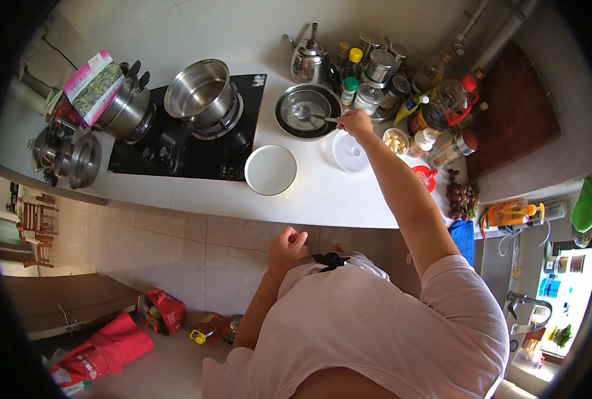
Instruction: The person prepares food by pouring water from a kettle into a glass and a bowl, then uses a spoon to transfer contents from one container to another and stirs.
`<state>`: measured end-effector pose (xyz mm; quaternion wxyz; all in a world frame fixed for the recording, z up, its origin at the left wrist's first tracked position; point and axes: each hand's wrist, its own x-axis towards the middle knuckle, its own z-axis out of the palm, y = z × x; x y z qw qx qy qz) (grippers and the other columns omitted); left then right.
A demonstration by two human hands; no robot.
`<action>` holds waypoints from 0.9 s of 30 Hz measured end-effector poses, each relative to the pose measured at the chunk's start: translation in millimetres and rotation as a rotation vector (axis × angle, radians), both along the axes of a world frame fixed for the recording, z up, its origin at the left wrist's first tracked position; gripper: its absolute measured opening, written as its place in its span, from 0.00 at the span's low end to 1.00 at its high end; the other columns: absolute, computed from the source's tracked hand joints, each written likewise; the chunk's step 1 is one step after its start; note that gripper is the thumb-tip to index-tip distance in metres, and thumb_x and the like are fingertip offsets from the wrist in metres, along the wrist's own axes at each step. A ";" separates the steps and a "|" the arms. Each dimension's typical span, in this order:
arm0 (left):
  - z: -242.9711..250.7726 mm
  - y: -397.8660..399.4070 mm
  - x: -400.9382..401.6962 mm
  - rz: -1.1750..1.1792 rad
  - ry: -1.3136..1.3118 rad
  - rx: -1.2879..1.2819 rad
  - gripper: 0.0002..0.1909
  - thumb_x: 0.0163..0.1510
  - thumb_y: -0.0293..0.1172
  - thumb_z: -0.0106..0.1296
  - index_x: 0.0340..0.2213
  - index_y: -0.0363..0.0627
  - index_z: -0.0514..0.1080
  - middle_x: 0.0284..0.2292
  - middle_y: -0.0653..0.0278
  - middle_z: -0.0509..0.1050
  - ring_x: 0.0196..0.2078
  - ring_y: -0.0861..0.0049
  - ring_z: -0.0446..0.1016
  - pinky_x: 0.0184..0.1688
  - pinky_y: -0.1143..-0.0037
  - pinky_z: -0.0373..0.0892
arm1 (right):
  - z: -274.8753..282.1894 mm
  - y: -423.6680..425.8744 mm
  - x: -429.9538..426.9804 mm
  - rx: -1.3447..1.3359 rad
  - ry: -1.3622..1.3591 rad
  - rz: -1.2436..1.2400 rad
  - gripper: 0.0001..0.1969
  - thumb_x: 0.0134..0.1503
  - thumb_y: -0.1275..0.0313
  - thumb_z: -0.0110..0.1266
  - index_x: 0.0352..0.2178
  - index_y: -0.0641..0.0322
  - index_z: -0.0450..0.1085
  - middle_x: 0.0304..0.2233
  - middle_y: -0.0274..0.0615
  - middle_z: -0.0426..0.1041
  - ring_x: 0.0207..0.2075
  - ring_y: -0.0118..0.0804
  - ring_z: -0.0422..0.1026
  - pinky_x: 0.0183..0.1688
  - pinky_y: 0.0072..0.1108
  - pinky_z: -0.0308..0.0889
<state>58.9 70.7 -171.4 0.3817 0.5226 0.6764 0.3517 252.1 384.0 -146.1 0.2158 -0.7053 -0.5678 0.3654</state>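
Note:
My right hand (pixel 354 122) grips the handle of a metal spoon (pixel 326 118). The spoon's bowl dips into a smaller bowl (pixel 321 99) that sits inside a wider metal pan (pixel 283 124); what the inner bowl holds is hard to make out. Below that hand, a translucent round lid (pixel 348 152) with a centre knob lies on the white counter (pixel 326 199). Away from the counter, my left hand (pixel 287 247) hangs near my waist with curled fingers and nothing visible in it. A round white plate or shallow dish (pixel 271 169) stands beside the stove.
A steel saucepan (pixel 198 92) stands on the black gas stove (pixel 141 157), its handle pointing towards me. Behind the bowls is a kettle (pixel 308 62). Spice jars (pixel 368 97), a bowl of peeled garlic (pixel 395 141) and grapes (pixel 460 197) line the right side. Red bags (pixel 106 349) lie on the floor.

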 end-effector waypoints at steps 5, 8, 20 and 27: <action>-0.3 -2.0 0.2 0.023 -0.013 0.008 0.16 0.47 0.36 0.55 0.18 0.37 0.63 0.14 0.61 0.64 0.17 0.77 0.60 0.21 0.75 0.59 | -5.0 5.7 -0.6 -0.096 0.087 0.019 0.09 0.43 0.65 0.57 0.18 0.60 0.74 0.16 0.33 0.73 0.16 0.24 0.69 0.20 0.17 0.63; -4.6 -3.1 -0.3 0.015 -0.019 0.005 0.16 0.47 0.36 0.55 0.19 0.37 0.64 0.15 0.61 0.65 0.18 0.77 0.61 0.22 0.75 0.60 | -6.8 1.6 -2.0 0.082 -0.060 0.034 0.08 0.42 0.64 0.56 0.20 0.57 0.73 0.20 0.38 0.74 0.23 0.34 0.71 0.27 0.24 0.66; -0.4 -1.0 -0.2 0.016 -0.006 -0.044 0.15 0.49 0.37 0.54 0.21 0.36 0.65 0.17 0.60 0.68 0.19 0.78 0.64 0.24 0.76 0.62 | 8.7 -10.7 -6.2 0.401 -0.280 0.067 0.08 0.44 0.65 0.52 0.24 0.54 0.73 0.25 0.43 0.74 0.30 0.46 0.73 0.34 0.30 0.68; -6.2 -1.3 -1.9 0.001 -0.014 -0.036 0.16 0.52 0.39 0.50 0.22 0.36 0.67 0.17 0.61 0.70 0.20 0.77 0.66 0.24 0.76 0.63 | -8.2 14.4 1.9 -0.053 0.141 -0.059 0.07 0.42 0.66 0.53 0.20 0.54 0.75 0.18 0.38 0.74 0.23 0.38 0.73 0.30 0.25 0.68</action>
